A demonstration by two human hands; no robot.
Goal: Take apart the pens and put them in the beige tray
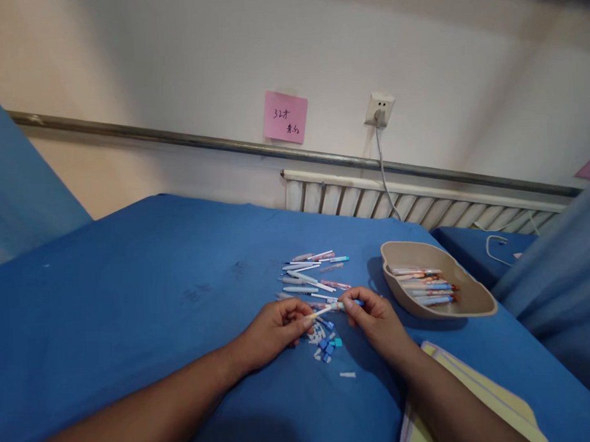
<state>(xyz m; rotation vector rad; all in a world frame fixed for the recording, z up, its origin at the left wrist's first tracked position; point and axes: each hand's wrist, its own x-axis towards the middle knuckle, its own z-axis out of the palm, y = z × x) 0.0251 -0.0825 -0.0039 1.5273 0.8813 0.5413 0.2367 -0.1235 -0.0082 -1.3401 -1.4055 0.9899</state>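
My left hand [289, 323] pinches one end of a thin white pen refill [322, 311] between thumb and fingertips. The refill's other end meets a blue-and-white pen barrel [337, 306], which the fingers of my right hand [373, 316] close around. Whether the refill sits inside the barrel or only touches it, I cannot tell. Beyond my hands lie several pen parts [299, 280], grey, pink and white, in a loose row. Just below my fingers is a small heap of blue caps [329, 350] and short white pieces [317, 336]. One white piece [347, 374] lies apart, nearer to me.
A beige bin [472, 298] holding several pens [426, 286] stands to the right. Yellow folded cloth or paper [484, 382] lies under my right forearm. Behind the blue-covered surface [180, 263] are a radiator [333, 197], a metal rail [200, 140] and a plugged cable [383, 166].
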